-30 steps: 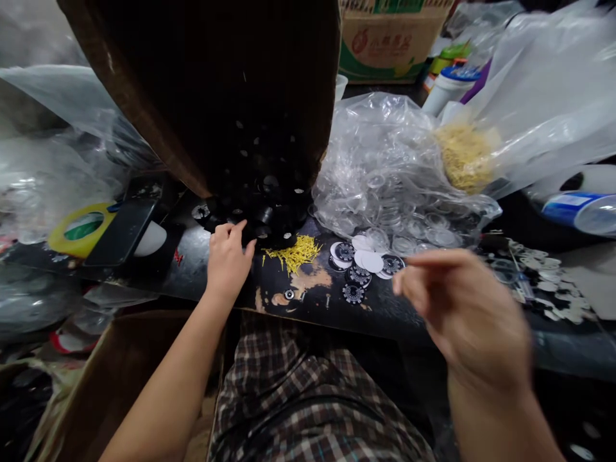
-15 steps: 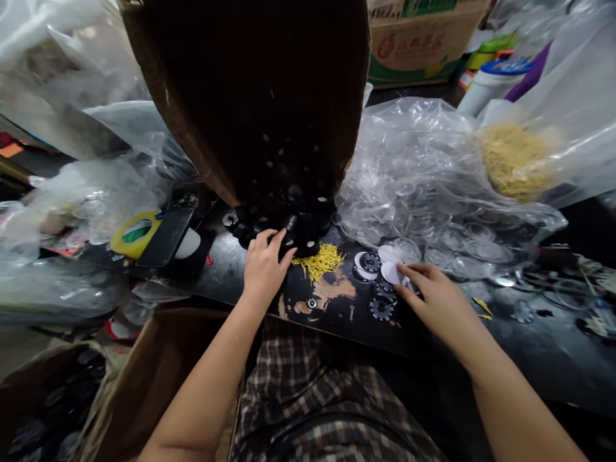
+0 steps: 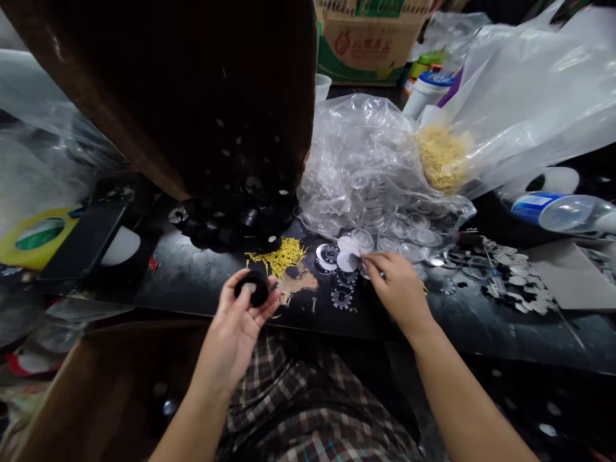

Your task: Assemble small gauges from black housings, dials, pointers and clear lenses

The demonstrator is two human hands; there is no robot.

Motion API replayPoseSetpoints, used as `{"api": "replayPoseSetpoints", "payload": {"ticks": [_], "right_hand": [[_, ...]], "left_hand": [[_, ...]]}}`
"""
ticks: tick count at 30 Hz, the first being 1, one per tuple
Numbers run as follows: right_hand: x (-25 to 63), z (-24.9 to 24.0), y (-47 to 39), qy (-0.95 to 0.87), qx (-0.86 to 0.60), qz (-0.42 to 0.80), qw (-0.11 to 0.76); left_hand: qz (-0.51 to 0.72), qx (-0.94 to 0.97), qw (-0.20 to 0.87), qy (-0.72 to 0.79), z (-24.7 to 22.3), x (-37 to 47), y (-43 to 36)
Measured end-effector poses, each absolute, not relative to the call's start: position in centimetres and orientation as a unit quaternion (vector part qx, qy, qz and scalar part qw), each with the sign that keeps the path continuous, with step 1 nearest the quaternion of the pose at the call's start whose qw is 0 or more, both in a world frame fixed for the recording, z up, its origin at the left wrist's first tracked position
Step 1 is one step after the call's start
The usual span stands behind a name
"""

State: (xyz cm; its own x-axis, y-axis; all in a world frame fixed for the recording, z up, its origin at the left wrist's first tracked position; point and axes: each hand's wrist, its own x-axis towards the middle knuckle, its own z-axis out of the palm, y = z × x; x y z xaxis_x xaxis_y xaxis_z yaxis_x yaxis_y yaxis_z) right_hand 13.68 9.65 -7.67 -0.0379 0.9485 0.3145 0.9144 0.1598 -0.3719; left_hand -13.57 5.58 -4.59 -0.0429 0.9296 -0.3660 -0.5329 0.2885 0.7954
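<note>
Your left hand [image 3: 235, 327] holds a black round cap [image 3: 251, 288] pinched between thumb and fingertips, raised just in front of the near edge of the black worktable [image 3: 192, 282]. Take that cap as the reference for everything below. Just beyond it on the table lies a loose heap of yellow pins [image 3: 279, 255]; further beyond, black caps of the same kind spill from the mouth of a tipped brown cardboard box [image 3: 144, 96]. To the right of the cap lies a cluster of round printed discs [image 3: 341, 298], some face-up with a dial pattern, some showing a white back. Your right hand [image 3: 397, 289] rests over that cluster with fingers closed on the edge of a white disc [image 3: 347, 261]; whether the disc is lifted clear of the table cannot be told. Beyond the discs, a clear plastic bag [image 3: 375, 167] holds transparent round covers, and further right a second bag holds a yellow mass of pins [image 3: 440, 157]. Judged from appearance, the cap is light, rigid moulded plastic with a smooth surface; grip it by the rim, on opposite sides, so the open face stays accessible. The discs appear thin, flat and easily creased; lift one by sliding a fingertip under its edge, not by pressing on the printed face.
</note>
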Motion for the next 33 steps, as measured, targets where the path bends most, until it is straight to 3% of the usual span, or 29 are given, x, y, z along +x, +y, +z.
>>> {"api": "replayPoseSetpoints", "payload": {"ticks": [3,8,10,14,19,28,33], "right_hand": [[12.5,-6.5,9.1,-0.680,-0.663,0.056,0.309],[8.2,-4.2,7.2,-0.650,-0.583,0.404,0.272],[7.0,-3.8,6.8,-0.616,-0.556,0.470,0.299],[6.5,-3.9,6.6,-0.573,-0.561,0.463,0.378],[7.3,-3.7,6.5,-0.557,-0.562,0.479,0.381],[5.8,-1.8,5.7,-0.634,-0.559,0.361,0.395],[5.3,-1.3,5.7,-0.646,-0.585,0.338,0.355]], "left_hand": [[0.537,0.142,0.710,0.433,-4.8,-12.0,4.3],[0.564,0.166,0.722,0.365,-4.6,-9.8,4.3],[0.560,0.190,0.724,0.355,-4.5,-9.2,4.0],[0.562,0.163,0.724,0.365,-4.8,-9.1,3.6],[0.577,0.132,0.694,0.410,-5.0,-9.7,4.3],[0.514,0.204,0.726,0.408,-4.6,-8.1,3.3],[0.482,0.294,0.703,0.434,-5.0,-8.2,2.8]]}}
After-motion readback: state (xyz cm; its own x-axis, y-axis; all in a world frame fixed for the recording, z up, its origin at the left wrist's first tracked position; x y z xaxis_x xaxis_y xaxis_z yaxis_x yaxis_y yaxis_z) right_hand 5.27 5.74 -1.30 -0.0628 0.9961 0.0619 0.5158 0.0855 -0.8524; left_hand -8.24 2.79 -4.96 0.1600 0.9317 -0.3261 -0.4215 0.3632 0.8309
